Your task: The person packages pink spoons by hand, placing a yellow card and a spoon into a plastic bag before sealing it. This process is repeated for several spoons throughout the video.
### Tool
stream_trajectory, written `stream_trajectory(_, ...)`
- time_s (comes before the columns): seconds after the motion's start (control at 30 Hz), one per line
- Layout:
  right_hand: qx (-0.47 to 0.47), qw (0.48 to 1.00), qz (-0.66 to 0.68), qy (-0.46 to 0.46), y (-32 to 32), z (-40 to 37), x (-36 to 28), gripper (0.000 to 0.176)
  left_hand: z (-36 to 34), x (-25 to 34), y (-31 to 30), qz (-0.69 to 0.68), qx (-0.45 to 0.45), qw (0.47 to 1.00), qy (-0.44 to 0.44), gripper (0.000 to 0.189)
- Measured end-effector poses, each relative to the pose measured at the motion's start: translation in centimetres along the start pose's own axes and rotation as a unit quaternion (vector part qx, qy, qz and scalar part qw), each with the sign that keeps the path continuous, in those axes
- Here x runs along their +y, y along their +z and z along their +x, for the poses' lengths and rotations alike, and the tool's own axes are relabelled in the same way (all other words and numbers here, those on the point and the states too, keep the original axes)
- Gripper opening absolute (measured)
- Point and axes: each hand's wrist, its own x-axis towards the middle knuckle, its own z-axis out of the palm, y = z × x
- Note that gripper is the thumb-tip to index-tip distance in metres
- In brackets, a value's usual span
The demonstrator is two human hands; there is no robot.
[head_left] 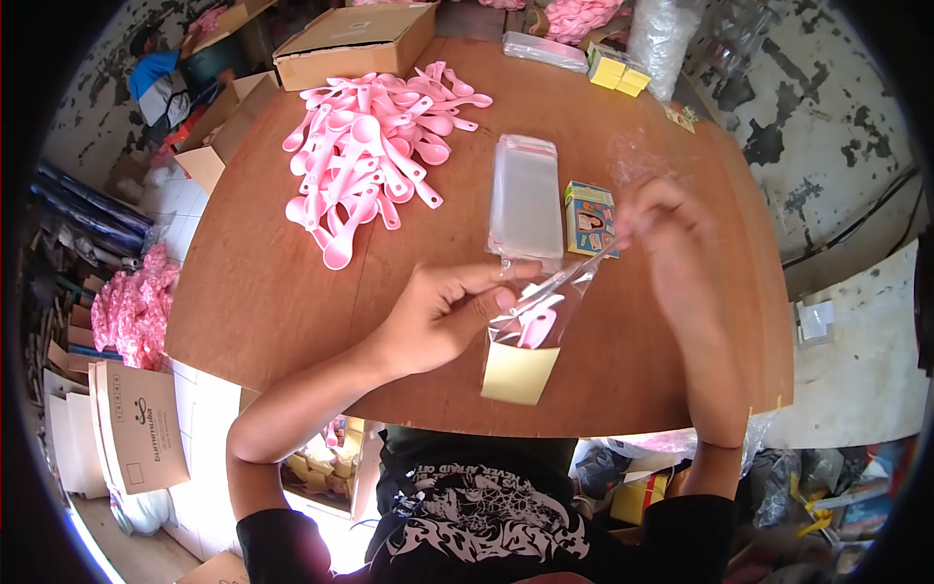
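Note:
My left hand (443,313) pinches the top of a clear plastic bag (574,297) between thumb and fingers. Inside the bag are a pink plastic spoon (537,328) and a pale yellow card (521,374), which fills its lower end. My right hand (664,216) is blurred by motion, with its fingertips closed at the far end of a thin clear strip or flap at the bag's mouth. Just beyond the hands lie a stack of flat clear bags (525,195) and a small stack of printed cards (590,216).
A large heap of pink spoons (375,141) covers the table's far left, before a cardboard box (355,41). Yellow card bundles (618,70), more clear bags (545,51) and a plastic roll (666,44) stand at the back. A person (161,83) is at far left.

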Motion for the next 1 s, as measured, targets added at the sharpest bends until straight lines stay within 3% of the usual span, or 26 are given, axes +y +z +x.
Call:
stream_trajectory(0.03, -0.002, 0.999, 0.031, -0.020, -2.3, 1.0, 0.1, 0.014, 0.0, 0.2, 0.0, -0.001, 0.000, 1.000, 0.000, 0.029)
stream_trajectory(0.1, -0.021, 0.980, 0.199, -0.009, -7.2, 2.8, 0.0, 0.016, 0.1, 0.7, 0.0, -0.133, 0.029, 0.991, -0.020, 0.034)
stream_trajectory(0.13, -0.020, 0.980, 0.197, -0.009, -9.1, 3.6, 0.6, 0.016, 0.1, 0.5, -0.1, -0.127, 0.029, 0.991, -0.028, 0.036)
stream_trajectory(0.2, -0.040, 0.942, 0.329, 0.045, -13.2, 5.1, 4.2, 0.004, 0.3, 0.6, -0.3, -0.116, 0.045, 0.991, -0.044, 0.036)
stream_trajectory(0.23, -0.003, 0.996, 0.003, 0.086, -17.7, 5.8, 10.7, 0.005, 0.3, 0.6, -0.2, -0.104, 0.061, 0.991, -0.062, 0.035)
stream_trajectory(0.27, -0.001, 0.937, -0.316, 0.150, -22.1, 6.4, 17.1, 0.009, 0.3, 0.5, -0.1, -0.106, 0.056, 0.991, -0.061, 0.035)
stream_trajectory(0.3, 0.002, 0.937, -0.318, 0.148, -21.1, 5.9, 16.3, 0.009, 0.4, 0.2, -0.2, -0.088, 0.063, 0.991, -0.076, 0.035)
stream_trajectory(0.33, 0.160, 0.880, -0.440, 0.076, -19.4, 4.8, 16.0, 0.016, 0.6, 0.0, -0.4, -0.069, 0.073, 0.991, -0.089, 0.036)
stream_trajectory(0.37, 0.305, 0.784, -0.540, -0.002, -16.5, 4.1, 14.9, 0.022, 0.6, -0.2, -0.6, -0.052, 0.088, 0.990, -0.102, 0.036)
stream_trajectory(0.4, 0.346, 0.772, -0.528, -0.077, -13.5, 3.7, 12.7, 0.028, 0.7, -0.2, -0.7, -0.054, 0.098, 0.989, -0.099, 0.036)
stream_trajectory(0.43, 0.341, 0.775, -0.527, -0.075, -10.7, 3.0, 10.9, 0.028, 0.8, -0.1, -0.7, -0.062, 0.093, 0.989, -0.098, 0.035)
stream_trajectory(0.5, 0.184, 0.913, -0.353, -0.089, -6.2, 1.5, 7.9, 0.026, 0.9, 0.0, -0.8, -0.063, 0.080, 0.990, -0.099, 0.035)
stream_trajectory(0.53, 0.083, 0.968, -0.237, -0.025, -4.4, 0.7, 6.7, 0.025, 1.1, 0.0, -0.9, -0.058, 0.081, 0.989, -0.109, 0.035)
stream_trajectory(0.57, -0.021, 0.992, -0.114, 0.039, -2.8, -0.1, 5.8, 0.024, 1.1, -0.1, -0.9, -0.053, 0.082, 0.988, -0.119, 0.035)
stream_trajectory(0.63, -0.113, 0.991, 0.000, 0.068, 0.3, -1.6, 4.9, 0.024, 1.2, 0.1, -0.6, -0.061, 0.080, 0.987, -0.124, 0.035)
stream_trajectory(0.73, -0.134, 0.975, 0.098, 0.149, 2.7, -1.8, 3.7, 0.018, 1.1, 0.0, -0.6, -0.077, 0.072, 0.987, -0.122, 0.036)
stream_trajectory(0.87, -0.122, 0.979, 0.055, 0.153, 2.9, -1.5, 2.8, 0.015, 0.9, 0.2, -1.1, -0.090, 0.036, 0.992, -0.082, 0.042)
stream_trajectory(0.93, -0.064, 0.997, 0.015, 0.040, 2.4, -1.1, 0.6, 0.011, 0.9, 0.3, -0.9, -0.079, 0.075, 0.993, -0.039, 0.045)
stream_trajectory(0.97, -0.064, 0.997, 0.015, 0.041, 1.7, -0.7, -0.3, 0.011, 0.8, 0.3, -0.8, -0.068, 0.110, 0.992, 0.001, 0.048)
stream_trajectory(1.0, -0.021, 0.986, -0.099, -0.129, 0.7, 0.3, -1.1, 0.010, 0.9, 0.3, -1.1, -0.070, 0.113, 0.991, 0.007, 0.048)
